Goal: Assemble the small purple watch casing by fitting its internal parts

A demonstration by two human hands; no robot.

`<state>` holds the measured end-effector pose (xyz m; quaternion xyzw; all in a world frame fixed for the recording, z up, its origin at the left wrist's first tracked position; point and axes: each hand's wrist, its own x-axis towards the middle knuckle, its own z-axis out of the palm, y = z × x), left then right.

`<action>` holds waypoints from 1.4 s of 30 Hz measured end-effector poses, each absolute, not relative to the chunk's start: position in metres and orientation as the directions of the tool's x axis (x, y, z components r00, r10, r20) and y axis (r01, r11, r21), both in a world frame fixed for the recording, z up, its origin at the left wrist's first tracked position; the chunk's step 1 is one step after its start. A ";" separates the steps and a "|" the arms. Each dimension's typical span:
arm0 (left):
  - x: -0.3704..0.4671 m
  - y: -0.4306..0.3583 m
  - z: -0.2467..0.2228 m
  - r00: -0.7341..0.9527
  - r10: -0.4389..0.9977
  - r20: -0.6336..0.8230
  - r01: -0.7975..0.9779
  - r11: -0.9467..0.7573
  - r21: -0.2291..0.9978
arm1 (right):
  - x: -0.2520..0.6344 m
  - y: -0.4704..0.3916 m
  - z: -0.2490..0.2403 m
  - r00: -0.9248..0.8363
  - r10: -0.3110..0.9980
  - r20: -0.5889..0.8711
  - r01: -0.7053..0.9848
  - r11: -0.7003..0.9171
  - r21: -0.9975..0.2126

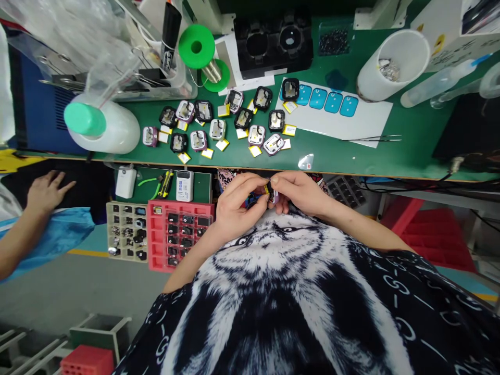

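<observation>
My left hand (239,204) and my right hand (299,191) meet in front of my chest, just below the bench edge. Between their fingertips is a small watch case (275,198) with a purplish rim and a bit of yellow at its left. Both hands are closed on it, and the fingers cover most of it. Beyond them on the green bench lie several similar open watch cases (257,135), black, white or purple, each with a small yellow-edged battery (255,151) beside it.
A white sheet (312,125) carries blue stickers (333,102) and tweezers (375,138). Around stand a solder spool (212,70), a green-capped bottle (113,127) and a white cup (375,78). A red parts tray (156,239) is at left, near another person's hand (46,192).
</observation>
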<state>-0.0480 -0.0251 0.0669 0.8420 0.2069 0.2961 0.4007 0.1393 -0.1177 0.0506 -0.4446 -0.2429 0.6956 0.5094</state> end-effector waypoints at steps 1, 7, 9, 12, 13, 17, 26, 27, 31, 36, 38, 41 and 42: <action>-0.048 -0.026 0.067 0.736 0.586 0.339 0.112 -0.599 0.793 | 0.139 -0.118 0.051 -0.086 0.925 -0.371 -0.492 -0.363 -0.791; -0.048 -0.028 0.067 0.729 0.594 0.341 0.151 -0.625 0.766 | 0.139 -0.119 0.051 -0.084 0.920 -0.383 -0.484 -0.374 -0.791; -0.047 -0.028 0.067 0.727 0.594 0.345 0.143 -0.622 0.770 | 0.138 -0.120 0.051 -0.080 0.921 -0.381 -0.494 -0.368 -0.788; -0.048 -0.028 0.067 0.724 0.600 0.341 0.127 -0.602 0.788 | 0.137 -0.120 0.050 -0.075 0.925 -0.373 -0.510 -0.357 -0.782; -0.048 -0.028 0.067 0.724 0.604 0.335 0.130 -0.596 0.793 | 0.137 -0.120 0.050 -0.077 0.926 -0.369 -0.513 -0.354 -0.782; -0.050 -0.029 0.065 0.727 0.619 0.296 0.157 -0.570 0.806 | 0.137 -0.122 0.050 -0.094 0.930 -0.356 -0.511 -0.352 -0.784; -0.053 -0.025 0.071 0.789 0.581 0.202 0.213 -0.567 0.796 | 0.137 -0.122 0.049 -0.092 0.873 -0.478 -0.364 -0.477 -0.800; -0.053 -0.024 0.073 0.799 0.569 0.194 0.218 -0.575 0.789 | 0.137 -0.122 0.050 -0.088 0.869 -0.487 -0.312 -0.488 -0.815; -0.052 -0.021 0.077 0.825 0.521 0.219 0.206 -0.637 0.743 | 0.141 -0.121 0.055 -0.051 0.893 -0.447 -0.048 -0.449 -0.892; -0.050 -0.022 0.075 0.835 0.487 0.254 0.201 -0.701 0.685 | 0.141 -0.119 0.057 -0.033 0.924 -0.382 0.076 -0.378 -0.923; -0.050 -0.023 0.073 0.833 0.486 0.264 0.210 -0.719 0.662 | 0.140 -0.119 0.056 -0.011 0.936 -0.351 0.133 -0.347 -0.929; -0.049 -0.025 0.070 0.827 0.493 0.271 0.230 -0.736 0.637 | 0.137 -0.119 0.055 0.028 0.944 -0.329 0.191 -0.328 -0.925; -0.049 -0.026 0.070 0.823 0.497 0.273 0.236 -0.738 0.632 | 0.137 -0.119 0.055 0.038 0.943 -0.330 0.195 -0.331 -0.923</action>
